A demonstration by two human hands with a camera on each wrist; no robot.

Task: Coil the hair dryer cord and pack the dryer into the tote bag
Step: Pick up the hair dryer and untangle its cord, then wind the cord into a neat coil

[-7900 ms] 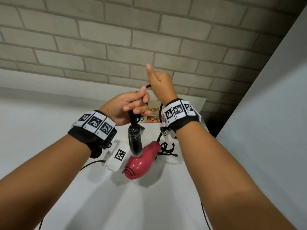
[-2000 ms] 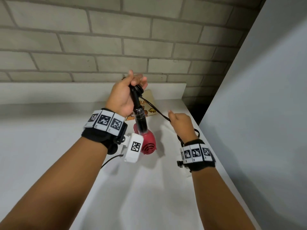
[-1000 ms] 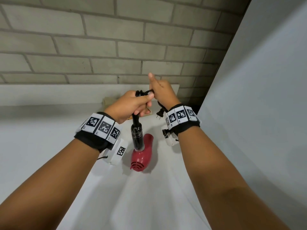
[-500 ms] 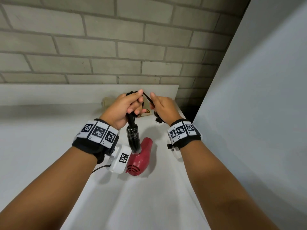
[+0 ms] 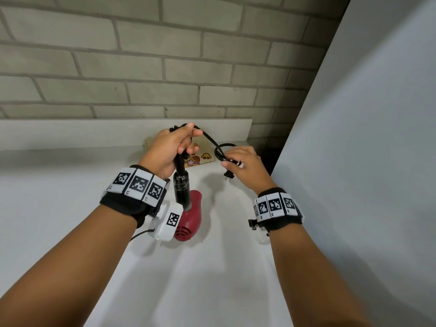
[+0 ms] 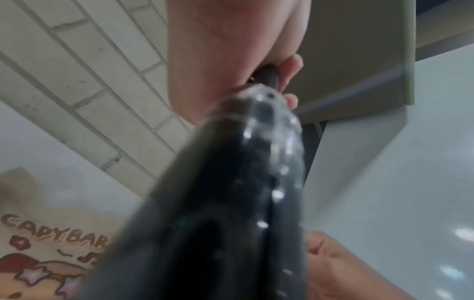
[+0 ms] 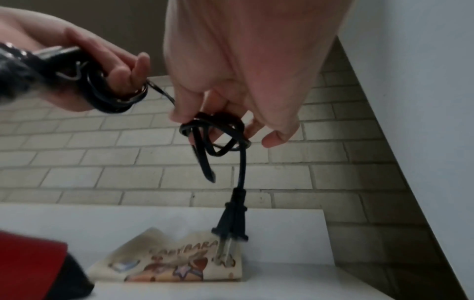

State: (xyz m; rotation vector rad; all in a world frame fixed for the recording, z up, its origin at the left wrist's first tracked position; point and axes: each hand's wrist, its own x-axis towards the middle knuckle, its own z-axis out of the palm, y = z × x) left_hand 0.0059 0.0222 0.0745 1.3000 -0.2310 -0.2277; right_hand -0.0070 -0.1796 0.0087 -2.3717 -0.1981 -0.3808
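Your left hand grips the hair dryer by its rigid handle and coils; your right hand pinches the springy cord above its dangling plug. Keep hold there.

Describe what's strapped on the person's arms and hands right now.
Both forearms are bare, no sleeves. Each wrist wears a black band topped with white tiles printed with black square markers. A white camera block with a thin black cable hangs under the left wrist.
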